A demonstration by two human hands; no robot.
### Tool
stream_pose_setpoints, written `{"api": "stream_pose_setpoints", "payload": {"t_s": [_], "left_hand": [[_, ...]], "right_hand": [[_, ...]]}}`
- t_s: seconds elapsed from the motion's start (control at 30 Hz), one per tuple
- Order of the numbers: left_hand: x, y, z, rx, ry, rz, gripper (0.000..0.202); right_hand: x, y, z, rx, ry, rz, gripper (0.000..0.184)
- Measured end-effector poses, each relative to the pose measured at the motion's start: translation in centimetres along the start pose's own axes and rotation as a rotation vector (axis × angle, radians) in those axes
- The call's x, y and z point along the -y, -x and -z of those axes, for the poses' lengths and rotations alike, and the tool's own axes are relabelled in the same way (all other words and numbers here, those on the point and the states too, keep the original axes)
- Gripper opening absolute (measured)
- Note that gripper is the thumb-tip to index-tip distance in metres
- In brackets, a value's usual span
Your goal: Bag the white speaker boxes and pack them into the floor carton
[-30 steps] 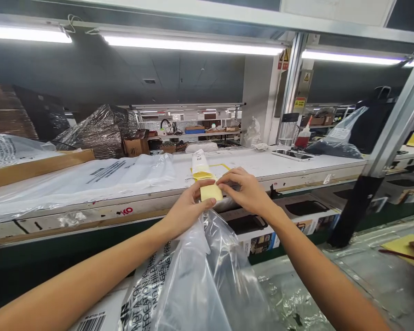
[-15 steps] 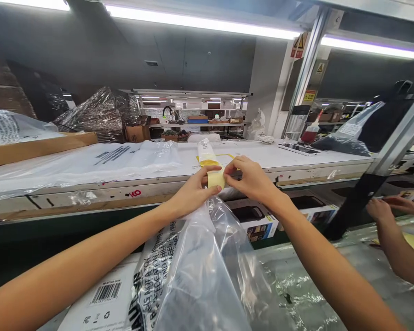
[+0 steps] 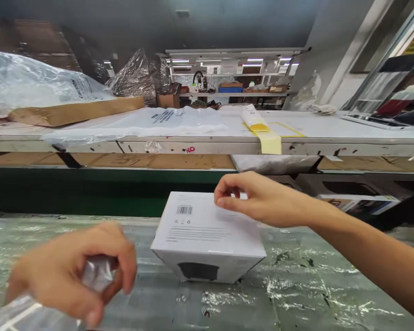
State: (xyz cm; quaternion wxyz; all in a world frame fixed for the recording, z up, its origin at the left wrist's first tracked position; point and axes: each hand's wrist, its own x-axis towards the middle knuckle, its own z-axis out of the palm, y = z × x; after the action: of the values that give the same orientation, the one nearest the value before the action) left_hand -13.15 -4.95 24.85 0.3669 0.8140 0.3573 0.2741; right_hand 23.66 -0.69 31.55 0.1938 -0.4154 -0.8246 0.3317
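Note:
My left hand [image 3: 79,266], smeared by motion at the lower left, has its fingers curled round crumpled clear plastic. More of this clear plastic bag [image 3: 31,315] shows below the wrist. Over the right part of a white carton [image 3: 196,232], my right hand [image 3: 238,195] has its thumb and fingertips pinched together. What they hold, if anything, is too small to make out. The carton's top bears a barcode and lines of print, and its near side a dark picture. A pale yellow label strip [image 3: 272,143] hangs over the edge of the white shelf.
Beneath the carton is a plastic-covered work surface [image 3: 179,305]. The white shelf [image 3: 124,146] behind carries a flat plastic bag [image 3: 182,120] and a brown cardboard tray [image 3: 79,111] with bags. More cartons [image 3: 362,202] stand under the shelf at the right.
Both hands have left the yellow strip. My left hand moved down and left with the plastic; my right hand came down over the carton. The view turned lower, and the bag no longer covers the carton.

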Motion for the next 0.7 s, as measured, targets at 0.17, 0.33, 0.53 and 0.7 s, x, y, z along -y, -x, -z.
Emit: {"api": "stream_pose_setpoints", "payload": {"t_s": [0.17, 0.33, 0.53, 0.7], "left_hand": [[5.8, 1.8, -2.0, -0.148, -0.051, 0.097, 0.011], [10.8, 3.6, -4.8, -0.361, 0.195, 0.187, 0.017], [13.7, 3.8, -8.6, -0.305, 0.399, 0.207, 0.022], [14.0, 3.0, -9.9, -0.253, 0.44, 0.212, 0.022]], "right_hand": [[1.3, -2.8, -4.0, 0.091, 0.181, -0.035, 0.012], [1.6, -2.6, -4.5, 0.057, 0.194, -0.106, 0.015], [2.3, -2.5, -5.0, 0.041, 0.236, -0.137, 0.015], [2.5, -2.4, -5.5, 0.005, 0.236, -0.167, 0.015]]}}
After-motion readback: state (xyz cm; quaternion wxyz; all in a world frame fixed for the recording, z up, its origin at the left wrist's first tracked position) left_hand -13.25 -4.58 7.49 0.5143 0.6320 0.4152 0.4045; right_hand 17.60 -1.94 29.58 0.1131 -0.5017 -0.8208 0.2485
